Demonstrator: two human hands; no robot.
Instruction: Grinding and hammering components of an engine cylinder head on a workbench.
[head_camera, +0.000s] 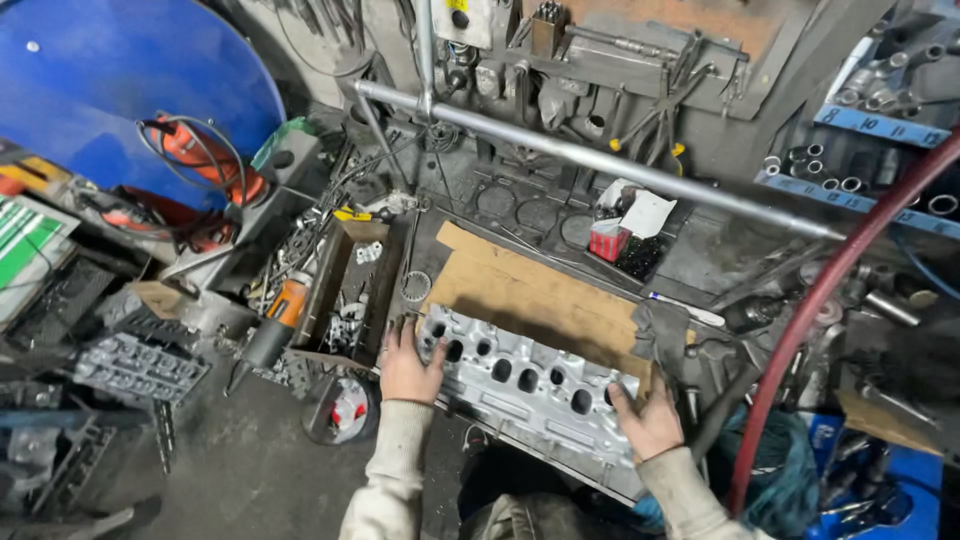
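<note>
The near edge of the cylinder head (530, 385) is hidden behind the person's sleeves and body. The red hose (820, 300) runs off the right edge. The small parts in the cardboard tray (350, 300) are too small to tell.

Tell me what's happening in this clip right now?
A person stands at a cluttered workshop bench, gripping a metal cylinder head with both bare hands. The left hand holds its left end, and the right hand holds its right end. The part lies on a sheet of cardboard. An orange power tool lies to the left, and a red hose curves down on the right.
</note>
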